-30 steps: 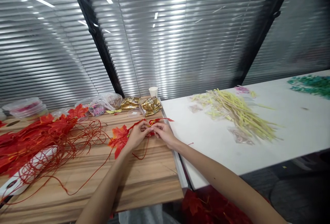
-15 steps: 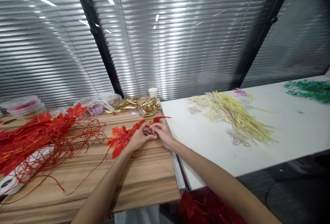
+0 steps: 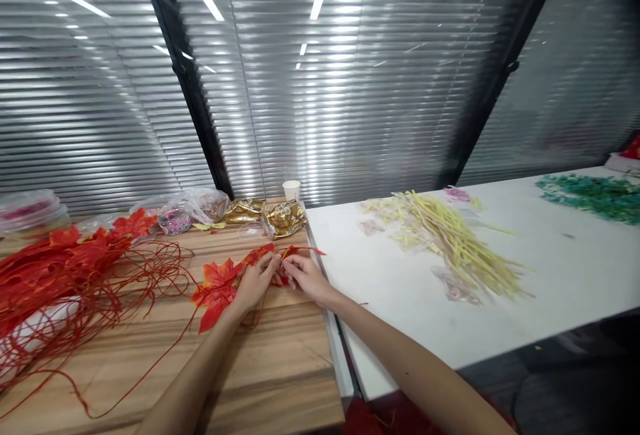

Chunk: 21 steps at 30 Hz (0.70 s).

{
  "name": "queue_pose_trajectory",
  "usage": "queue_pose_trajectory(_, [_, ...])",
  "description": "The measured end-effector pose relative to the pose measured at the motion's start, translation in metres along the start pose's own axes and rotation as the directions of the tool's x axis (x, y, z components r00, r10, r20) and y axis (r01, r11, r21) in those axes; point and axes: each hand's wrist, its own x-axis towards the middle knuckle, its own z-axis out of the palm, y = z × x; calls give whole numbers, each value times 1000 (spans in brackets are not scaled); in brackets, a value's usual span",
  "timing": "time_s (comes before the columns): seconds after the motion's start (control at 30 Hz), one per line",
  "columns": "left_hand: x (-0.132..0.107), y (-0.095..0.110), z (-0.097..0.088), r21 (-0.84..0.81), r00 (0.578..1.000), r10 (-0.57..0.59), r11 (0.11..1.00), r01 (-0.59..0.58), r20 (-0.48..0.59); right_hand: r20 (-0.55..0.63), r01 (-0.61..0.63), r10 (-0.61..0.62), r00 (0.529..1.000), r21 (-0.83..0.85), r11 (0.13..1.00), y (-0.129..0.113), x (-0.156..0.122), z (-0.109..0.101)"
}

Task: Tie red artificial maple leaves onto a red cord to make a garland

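Over the wooden table my left hand (image 3: 259, 279) and my right hand (image 3: 306, 276) meet, fingertips pinched close together. Between them is a red artificial maple leaf (image 3: 305, 249), its tip pointing right past my right hand. A thin red cord (image 3: 261, 310) hangs below the fingers. Left of my left hand, an orange-red maple leaf (image 3: 217, 291) lies on the table, joined to the same strand. My fingers cover the spot where leaf and cord meet.
At left lie a heap of red maple leaves (image 3: 60, 255), tangled red cord (image 3: 145, 275) and a white roll (image 3: 40, 331). Gold foil packets (image 3: 285, 219) and a paper cup (image 3: 291, 189) stand behind. Yellow strips (image 3: 450, 235) and green foliage (image 3: 595, 195) lie on the white table (image 3: 400, 315).
The view has shifted slightly, so the scene sits lower and further left. My fingers have changed their pinch around the leaf and cord, and more red cord shows below my hands.
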Motion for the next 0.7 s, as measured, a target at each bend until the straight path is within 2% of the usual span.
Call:
queue_pose_trajectory(0.2, [0, -6, 6, 18, 998, 62, 998, -61, -26, 19, -15, 16, 1000, -30, 999, 8, 2, -1])
queue_pose_trajectory(0.33, [1, -6, 7, -103, 997, -50, 994, 45, -50, -8, -11, 11, 1000, -77, 997, 6, 1, -1])
queue_pose_trajectory(0.47, [1, -5, 9, -187, 981, -164, 972, 143, -104, -42, 49, -65, 997, -308, 950, 1, -1, -4])
queue_pose_trajectory(0.6, [1, -4, 7, -202, 975, -196, 964, 172, -103, -35, 100, -126, 991, -414, 905, -1, -2, -4])
queue_pose_trajectory(0.7, [1, -5, 5, -217, 978, -188, 962, 166, -84, -23, 95, -118, 993, -444, 891, 1, -2, -3])
